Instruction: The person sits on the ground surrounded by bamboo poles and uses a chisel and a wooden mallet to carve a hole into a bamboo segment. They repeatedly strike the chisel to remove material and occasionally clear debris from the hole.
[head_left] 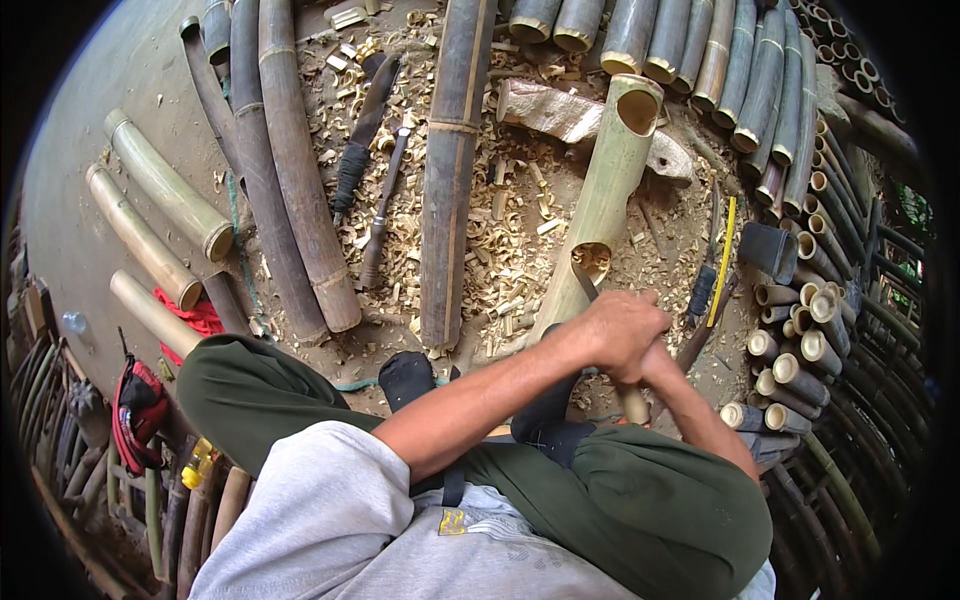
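Note:
My left hand [618,325] and my right hand [640,368] are closed together, overlapping, around a knife. Its dark blade [584,284] juts from the left hand into the lower opening of a pale, peeled bamboo tube [605,185]. A pale rounded end [634,405], perhaps the knife's handle, shows beneath the hands. A larger hole is cut near the tube's far end, which rests on a pale wooden block [560,112]. The tube's near end is hidden behind my hands and forearm.
Wood shavings [500,235] litter the ground. Left of a dark bamboo pole [450,190] lie a wrapped-handle machete [362,145] and a slim tool [385,210]. A yellow strip [721,262] and a black box [768,251] are at right, beside stacked bamboo pieces [800,375].

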